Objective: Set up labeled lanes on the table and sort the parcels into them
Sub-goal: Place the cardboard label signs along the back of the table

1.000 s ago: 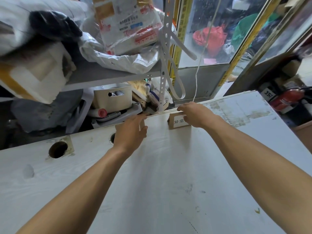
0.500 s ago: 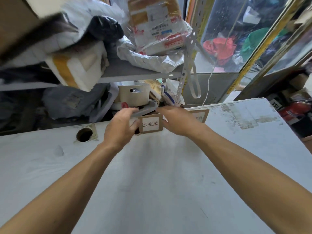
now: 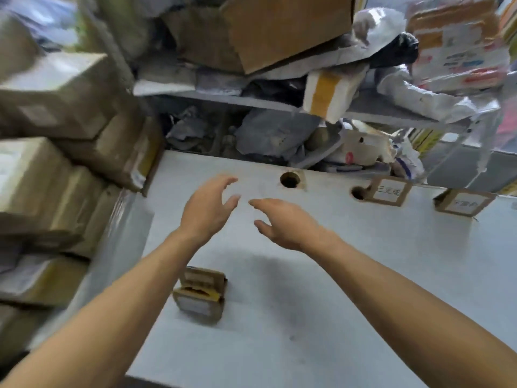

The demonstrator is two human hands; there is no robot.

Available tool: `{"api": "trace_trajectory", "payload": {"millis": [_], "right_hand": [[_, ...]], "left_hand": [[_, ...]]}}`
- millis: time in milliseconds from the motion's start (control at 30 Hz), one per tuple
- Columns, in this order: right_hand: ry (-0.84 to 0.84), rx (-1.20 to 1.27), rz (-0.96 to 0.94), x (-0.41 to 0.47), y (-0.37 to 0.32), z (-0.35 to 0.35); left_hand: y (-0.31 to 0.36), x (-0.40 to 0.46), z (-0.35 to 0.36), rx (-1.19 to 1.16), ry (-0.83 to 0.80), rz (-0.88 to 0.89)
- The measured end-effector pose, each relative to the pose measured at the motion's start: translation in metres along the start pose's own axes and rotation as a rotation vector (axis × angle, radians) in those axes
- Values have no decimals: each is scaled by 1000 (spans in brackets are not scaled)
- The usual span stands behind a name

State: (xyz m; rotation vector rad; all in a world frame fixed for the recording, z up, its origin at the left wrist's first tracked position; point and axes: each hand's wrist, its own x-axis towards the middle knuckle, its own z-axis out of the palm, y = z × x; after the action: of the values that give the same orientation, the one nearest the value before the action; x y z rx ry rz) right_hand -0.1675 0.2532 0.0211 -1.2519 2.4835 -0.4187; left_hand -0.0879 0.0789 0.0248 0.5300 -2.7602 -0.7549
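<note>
While both hands – left hand [image 3: 207,208], right hand [image 3: 282,222] – hover spread, empty, label cards [image 3: 387,191] read blurred, illegible.

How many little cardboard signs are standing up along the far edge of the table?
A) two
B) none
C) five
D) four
A: two cardboard signs stand at the far edge of the table, the nearer sign beside a hole and the farther sign to its right; another small cardboard piece sits closer in, not at that edge.
</note>
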Motion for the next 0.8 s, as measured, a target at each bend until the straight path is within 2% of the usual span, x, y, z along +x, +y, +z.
{"api": "trace_trajectory", "payload": {"millis": [200,433,633,800], "right_hand": [[-175,1,-77,15,-99,59],[-365,-89,46,15,-112,101],[-294,-64,74,11,-94,109],[-205,8,140,9,-64,73]], "left_hand": [[-88,-65,-47,-74,-39,-132],[-125,-106,-41,-140,-106,-212],[-131,-107,-30,-158,-177,-215],[-119,-90,-19,-194,-206,-201]]}}
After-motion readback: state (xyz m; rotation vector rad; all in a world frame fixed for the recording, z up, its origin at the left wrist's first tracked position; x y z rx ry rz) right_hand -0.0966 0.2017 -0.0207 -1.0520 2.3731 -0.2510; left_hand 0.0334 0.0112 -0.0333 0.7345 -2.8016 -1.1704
